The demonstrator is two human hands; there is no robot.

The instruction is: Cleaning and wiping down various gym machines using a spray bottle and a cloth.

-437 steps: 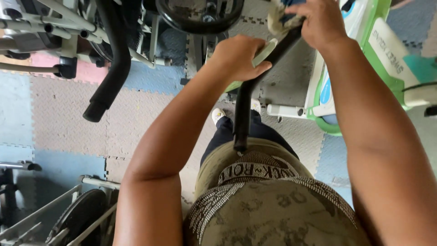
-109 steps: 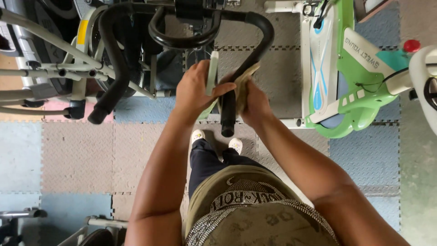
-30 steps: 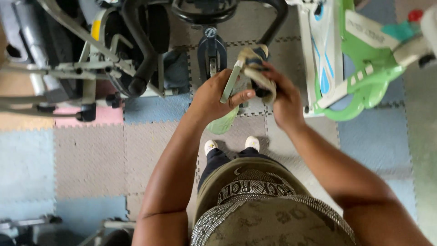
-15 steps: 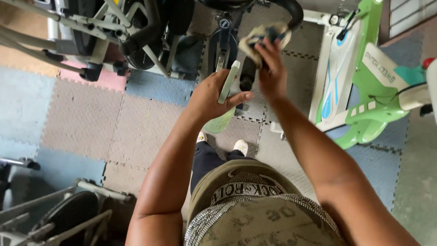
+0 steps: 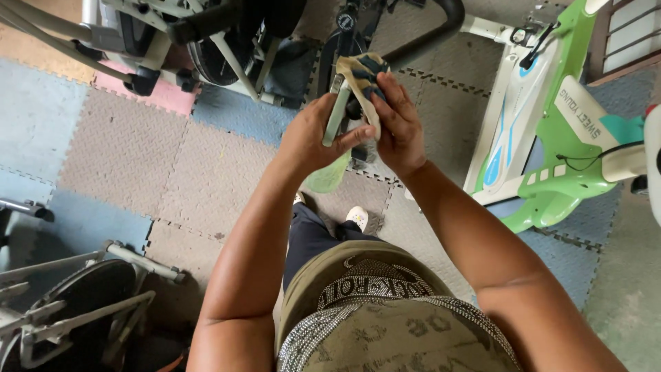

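Foam floor mats [image 5: 124, 158] in grey, blue and pink lay under exercise bikes, a green-and-white bike [image 5: 551, 138] at right. Left hand [image 5: 313, 138] raised, grip pinching a pale green bottle [image 5: 334, 145]. Right hand [image 5: 396, 127] beside it, grip pressed around a striped cloth [image 5: 361, 72] at the bottle's top.

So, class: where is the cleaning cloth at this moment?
In the head view the cloth is at top centre, gripped by the right hand, just right of the pale green bottle that the left hand holds.
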